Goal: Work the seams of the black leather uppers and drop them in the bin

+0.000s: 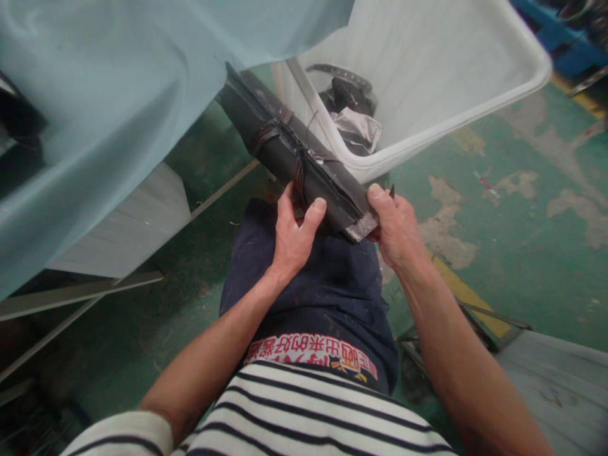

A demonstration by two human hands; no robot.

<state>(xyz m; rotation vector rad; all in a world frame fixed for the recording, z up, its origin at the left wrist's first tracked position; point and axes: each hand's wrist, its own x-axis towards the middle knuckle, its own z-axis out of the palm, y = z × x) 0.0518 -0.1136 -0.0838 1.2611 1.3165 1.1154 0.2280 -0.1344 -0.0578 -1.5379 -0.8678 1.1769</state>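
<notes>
A long, folded black sheet-material bundle (pixel 294 152), strapped about its middle, is gripped by the left hand (pixel 295 237) along its side and the right hand (pixel 396 221) at its near end. Beside it, a white, round-cornered plastic tub (pixel 427 69) contains crumpled black pieces (pixel 349 95), a silvery-grey piece (pixel 358 126) and a curved dark strip (pixel 344 71).

A long black piece (pixel 300 155) is folded lengthwise, with an uneven dark seam along its upper face, brown-edged bands across its middle and a greyish patch at its near end. It slants from upper left to lower right, held in both hands.
</notes>
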